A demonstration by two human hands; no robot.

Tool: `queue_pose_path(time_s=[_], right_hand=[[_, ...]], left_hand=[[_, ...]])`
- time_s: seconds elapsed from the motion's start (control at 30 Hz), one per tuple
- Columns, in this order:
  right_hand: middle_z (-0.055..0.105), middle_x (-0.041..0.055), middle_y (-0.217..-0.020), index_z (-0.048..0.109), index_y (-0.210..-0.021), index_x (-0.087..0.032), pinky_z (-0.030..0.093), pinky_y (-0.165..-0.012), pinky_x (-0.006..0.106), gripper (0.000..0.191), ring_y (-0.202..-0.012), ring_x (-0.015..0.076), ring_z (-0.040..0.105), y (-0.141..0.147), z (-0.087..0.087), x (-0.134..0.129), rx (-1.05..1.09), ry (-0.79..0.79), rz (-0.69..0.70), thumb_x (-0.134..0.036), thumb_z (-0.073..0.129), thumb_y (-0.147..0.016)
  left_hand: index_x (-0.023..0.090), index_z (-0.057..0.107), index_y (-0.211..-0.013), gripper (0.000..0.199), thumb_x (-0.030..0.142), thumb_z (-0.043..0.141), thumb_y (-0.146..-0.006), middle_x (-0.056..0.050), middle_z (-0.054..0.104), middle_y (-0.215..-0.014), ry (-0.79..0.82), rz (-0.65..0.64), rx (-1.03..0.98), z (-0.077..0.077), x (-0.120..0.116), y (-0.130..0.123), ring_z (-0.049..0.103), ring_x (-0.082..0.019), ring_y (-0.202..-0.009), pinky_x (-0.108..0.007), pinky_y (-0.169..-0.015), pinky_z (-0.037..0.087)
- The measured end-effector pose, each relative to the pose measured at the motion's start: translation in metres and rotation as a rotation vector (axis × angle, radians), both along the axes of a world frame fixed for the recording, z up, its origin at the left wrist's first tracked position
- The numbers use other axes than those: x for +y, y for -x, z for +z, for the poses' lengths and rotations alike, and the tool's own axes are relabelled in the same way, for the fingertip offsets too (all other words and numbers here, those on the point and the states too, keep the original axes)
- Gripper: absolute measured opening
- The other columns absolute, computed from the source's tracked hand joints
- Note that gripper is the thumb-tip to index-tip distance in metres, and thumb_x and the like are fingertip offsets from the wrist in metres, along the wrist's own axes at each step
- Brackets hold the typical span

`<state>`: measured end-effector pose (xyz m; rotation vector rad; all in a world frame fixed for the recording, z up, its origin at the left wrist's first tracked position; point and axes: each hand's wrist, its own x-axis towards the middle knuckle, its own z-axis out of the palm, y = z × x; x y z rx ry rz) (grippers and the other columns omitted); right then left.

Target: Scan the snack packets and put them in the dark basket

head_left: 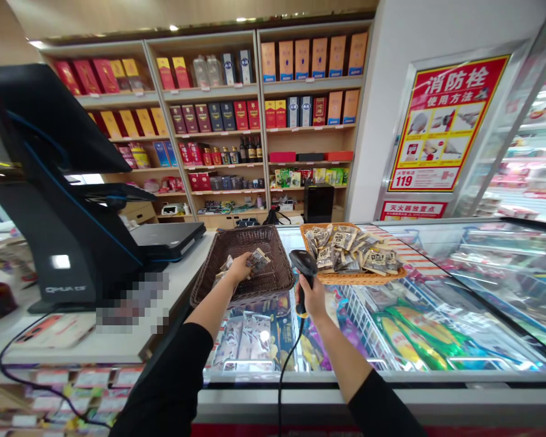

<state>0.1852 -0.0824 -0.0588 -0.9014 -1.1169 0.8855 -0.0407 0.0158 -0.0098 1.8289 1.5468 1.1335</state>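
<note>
My right hand (315,298) is wrapped round the handle of a black barcode scanner (303,262), its cord hanging down in front. My left hand (240,269) reaches into a dark brown woven basket (276,282), closed on a small snack packet (258,260); the fingertips are partly hidden. A few more packets lie beneath and beside that hand in the basket. To the right of the scanner, an orange woven basket (359,278) holds a heap of similar beige and dark packets (343,246).
Both baskets rest on the glass top of a chest freezer (418,291) with bagged goods inside. At left, a black checkout terminal (68,255) and a flat scale (175,237) stand on a white counter (182,291). Shelves (209,133) of boxed bottles line the back wall.
</note>
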Motion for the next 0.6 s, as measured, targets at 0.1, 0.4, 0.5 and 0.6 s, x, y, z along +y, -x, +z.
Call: queue_pose_path(time_s=[0.1, 0.4, 0.5, 0.6], right_hand=[[0.051, -0.0065, -0.044, 0.054, -0.08, -0.018, 0.039, -0.037, 0.022, 0.038, -0.033, 0.0106, 0.047, 0.002, 0.004, -0.005, -0.002, -0.03, 0.04, -0.056, 0.054, -0.083], [0.049, -0.008, -0.048, 0.054, -0.09, -0.017, 0.034, -0.032, 0.021, 0.039, -0.031, 0.009, 0.044, 0.02, 0.013, -0.024, 0.061, -0.028, 0.346, -0.054, 0.055, -0.082], [0.049, -0.0085, -0.047, 0.052, -0.089, -0.017, 0.033, -0.032, 0.02, 0.039, -0.03, 0.0085, 0.044, 0.023, 0.012, -0.025, 0.093, 0.007, 0.372, -0.056, 0.056, -0.081], [0.049, -0.0086, -0.047, 0.052, -0.089, -0.018, 0.033, -0.031, 0.02, 0.04, -0.03, 0.0083, 0.043, 0.023, 0.012, -0.024, 0.113, 0.025, 0.383, -0.056, 0.056, -0.08]], left_hand=[[0.019, 0.068, -0.08, 0.029, 0.005, 0.07, -0.055, -0.003, 0.072, -0.084, -0.082, -0.024, -0.099, 0.001, 0.0, -0.001, 0.066, -0.023, -0.089, -0.035, -0.087, 0.05], [0.02, 0.069, -0.077, 0.019, 0.023, 0.076, -0.06, -0.004, 0.072, -0.079, -0.051, 0.002, -0.121, -0.007, 0.004, -0.007, 0.068, -0.022, -0.083, -0.031, -0.075, 0.053], [0.02, 0.065, -0.073, 0.015, 0.024, 0.074, -0.062, -0.002, 0.071, -0.077, -0.12, 0.035, -0.058, -0.009, 0.006, -0.005, 0.067, -0.02, -0.08, -0.029, -0.074, 0.051], [0.02, 0.061, -0.069, 0.014, 0.025, 0.073, -0.062, -0.001, 0.069, -0.074, -0.162, 0.024, -0.002, -0.008, 0.007, -0.005, 0.065, -0.018, -0.076, -0.028, -0.075, 0.049]])
